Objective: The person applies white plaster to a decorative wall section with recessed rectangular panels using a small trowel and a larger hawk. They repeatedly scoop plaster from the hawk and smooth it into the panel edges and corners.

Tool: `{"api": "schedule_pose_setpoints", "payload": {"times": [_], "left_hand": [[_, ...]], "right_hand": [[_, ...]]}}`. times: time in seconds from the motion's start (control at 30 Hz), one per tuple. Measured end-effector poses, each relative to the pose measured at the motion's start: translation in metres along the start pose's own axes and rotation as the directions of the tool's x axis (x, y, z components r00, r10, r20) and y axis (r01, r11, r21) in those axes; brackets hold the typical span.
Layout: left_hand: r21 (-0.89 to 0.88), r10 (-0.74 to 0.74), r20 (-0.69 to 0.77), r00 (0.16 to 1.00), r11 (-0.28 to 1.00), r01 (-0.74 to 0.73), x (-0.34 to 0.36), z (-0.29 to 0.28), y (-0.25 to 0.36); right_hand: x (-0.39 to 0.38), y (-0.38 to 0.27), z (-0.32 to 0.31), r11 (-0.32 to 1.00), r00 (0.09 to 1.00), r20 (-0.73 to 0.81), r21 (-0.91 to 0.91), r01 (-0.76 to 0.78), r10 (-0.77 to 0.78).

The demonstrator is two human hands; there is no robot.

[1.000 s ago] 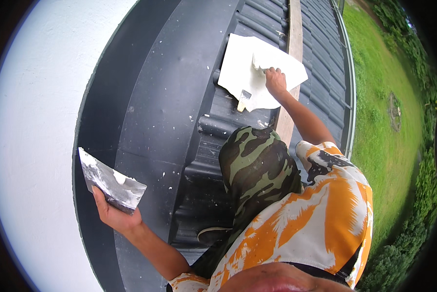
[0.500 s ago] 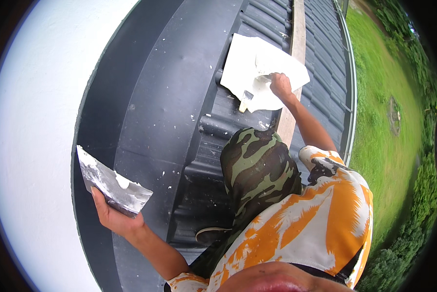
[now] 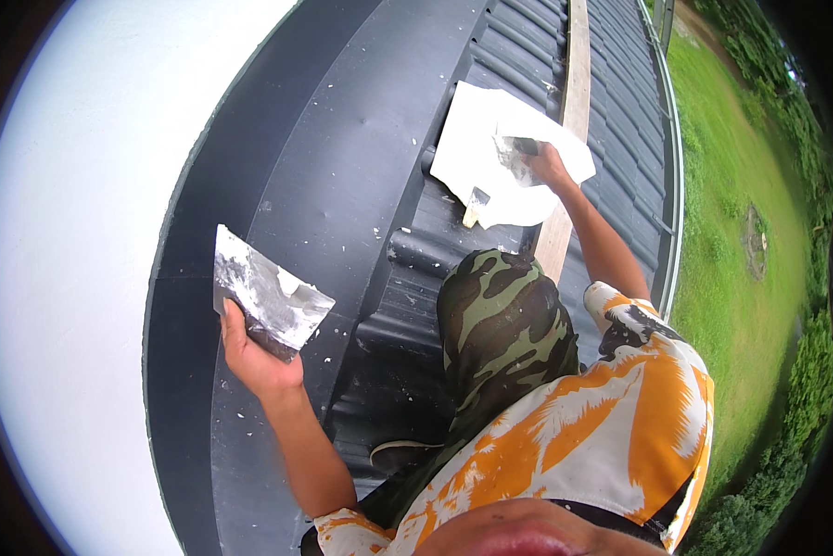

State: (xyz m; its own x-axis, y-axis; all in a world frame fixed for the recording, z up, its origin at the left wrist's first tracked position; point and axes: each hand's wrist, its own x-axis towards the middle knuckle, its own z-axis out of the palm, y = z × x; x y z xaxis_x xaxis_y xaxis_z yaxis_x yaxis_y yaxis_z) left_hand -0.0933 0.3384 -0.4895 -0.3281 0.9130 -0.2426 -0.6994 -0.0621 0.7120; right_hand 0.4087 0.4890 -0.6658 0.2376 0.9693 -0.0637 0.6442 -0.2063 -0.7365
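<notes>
My left hand (image 3: 259,357) grips a wide flat metal plastering blade (image 3: 273,296) from beneath, its face smeared with white putty and a thicker lump near the upper edge. It is held above the dark metal flashing, close to the white wall. My right hand (image 3: 548,167) is closed around a putty knife (image 3: 512,157) whose grey, putty-smeared blade is over a white sheet or opened bag (image 3: 463,139); the fingers partly cover its handle. A small scraper with a pale yellow handle (image 3: 472,216) lies at the near edge of the white sheet.
A white wall (image 3: 73,278) rises at the left beside smooth dark flashing (image 3: 324,176) dotted with white specks. Ribbed dark roofing (image 3: 611,102) slopes right, crossed by a wooden plank (image 3: 576,74). Past the roof-edge gutter (image 3: 673,185) lies grass (image 3: 722,241) far below. My camouflage-covered knee (image 3: 504,315) is bent between my arms.
My left hand has brought the plastering blade up and to the right, away from the wall. My right hand has shifted slightly right, and more of the putty knife's blade now shows.
</notes>
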Motion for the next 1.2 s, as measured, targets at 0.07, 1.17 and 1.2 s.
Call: {"api": "schedule_pose_setpoints", "payload": {"times": [0.07, 1.17, 1.2], "left_hand": [[-0.038, -0.050, -0.006, 0.999, 0.998, 0.050, 0.011, 0.009, -0.027], [0.177, 0.191, -0.330, 0.925, 0.975, -0.138, -0.020, 0.023, 0.024], [0.195, 0.203, -0.333, 0.921, 0.970, -0.143, -0.024, 0.028, 0.024]], "right_hand": [[-0.018, -0.050, -0.015, 0.917, 0.996, 0.089, 0.395, -0.059, 0.025], [0.019, 0.003, 0.033, 0.836, 0.979, -0.188, -0.548, -0.042, -0.074], [0.023, 0.007, 0.036, 0.833, 0.978, -0.197, -0.551, -0.052, -0.069]]}}
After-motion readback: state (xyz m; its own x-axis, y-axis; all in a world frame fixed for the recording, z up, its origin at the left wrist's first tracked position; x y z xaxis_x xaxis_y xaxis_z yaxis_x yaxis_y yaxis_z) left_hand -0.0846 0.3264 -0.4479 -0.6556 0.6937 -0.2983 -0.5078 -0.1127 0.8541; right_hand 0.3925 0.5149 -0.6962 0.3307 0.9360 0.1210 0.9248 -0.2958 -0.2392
